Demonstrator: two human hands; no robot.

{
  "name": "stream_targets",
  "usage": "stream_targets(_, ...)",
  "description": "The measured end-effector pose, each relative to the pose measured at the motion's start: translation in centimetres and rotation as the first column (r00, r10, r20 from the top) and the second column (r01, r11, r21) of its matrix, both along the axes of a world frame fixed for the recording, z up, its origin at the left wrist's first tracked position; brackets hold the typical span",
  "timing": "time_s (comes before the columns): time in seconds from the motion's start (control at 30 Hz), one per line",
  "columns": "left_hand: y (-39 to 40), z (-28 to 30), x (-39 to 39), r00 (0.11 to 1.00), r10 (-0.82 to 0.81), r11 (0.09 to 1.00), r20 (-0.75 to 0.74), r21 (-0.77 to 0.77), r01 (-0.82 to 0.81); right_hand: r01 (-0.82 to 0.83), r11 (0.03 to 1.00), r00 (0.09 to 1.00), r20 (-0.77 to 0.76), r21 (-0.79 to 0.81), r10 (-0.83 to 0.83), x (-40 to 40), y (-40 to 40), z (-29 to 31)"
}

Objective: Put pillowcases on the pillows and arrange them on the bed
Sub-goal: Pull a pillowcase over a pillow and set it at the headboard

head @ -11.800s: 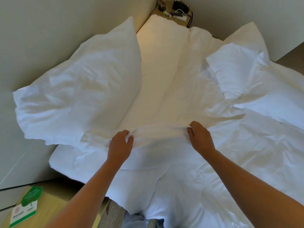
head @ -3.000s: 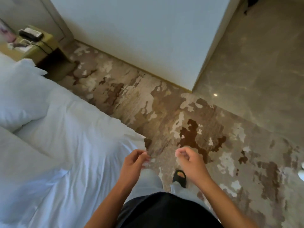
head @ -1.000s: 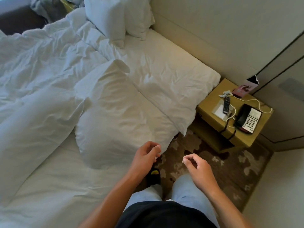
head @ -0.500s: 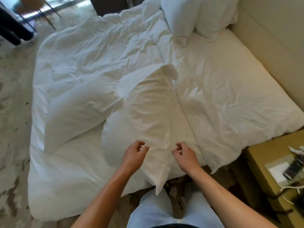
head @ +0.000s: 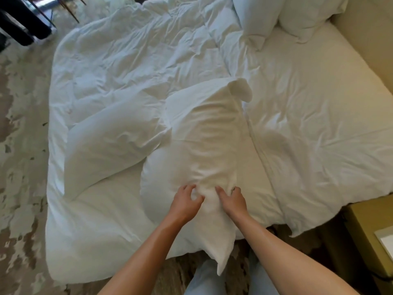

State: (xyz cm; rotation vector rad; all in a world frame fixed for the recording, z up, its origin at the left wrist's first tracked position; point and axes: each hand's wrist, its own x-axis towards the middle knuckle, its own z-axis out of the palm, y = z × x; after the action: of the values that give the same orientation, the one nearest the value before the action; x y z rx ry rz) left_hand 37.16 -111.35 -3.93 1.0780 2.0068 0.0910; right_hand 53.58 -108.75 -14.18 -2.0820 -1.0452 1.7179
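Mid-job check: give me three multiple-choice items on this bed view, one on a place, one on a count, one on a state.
1. Where does the near pillow lie?
A. On the carpet
B. On the bed, its corner hanging over the near edge
C. On the nightstand

2. How many pillows stand at the headboard?
A. Two
B. None
C. Five

3. What are the hands doing?
A. Both grip the near pillow
B. Both hang free
C. One holds a phone

Answers: 1 B, its corner droops past the mattress edge. 2 A, two headboard pillows lean there. 3 A, left hand and right hand pinch its fabric.
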Motion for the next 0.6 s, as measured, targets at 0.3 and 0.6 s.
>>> stream_targets(0.3, -0.1, -0.9, -4.1, 0.988, -0.146, 0.989, 0.055, 0.014, 0.145, 0.015, 0.988, 0.984, 0.176, 0.156, -0.042, -2.4, 0.5, 0.0)
stream_targets(0.6, 0.4, 0.2, -3.2, 0.952, -0.262, 0.965, 0.157, 0.019, 0.262, -0.011, 0.908, 0.981, 0.182, 0.419, -0.072, 1.3, -0.2, 6.9)
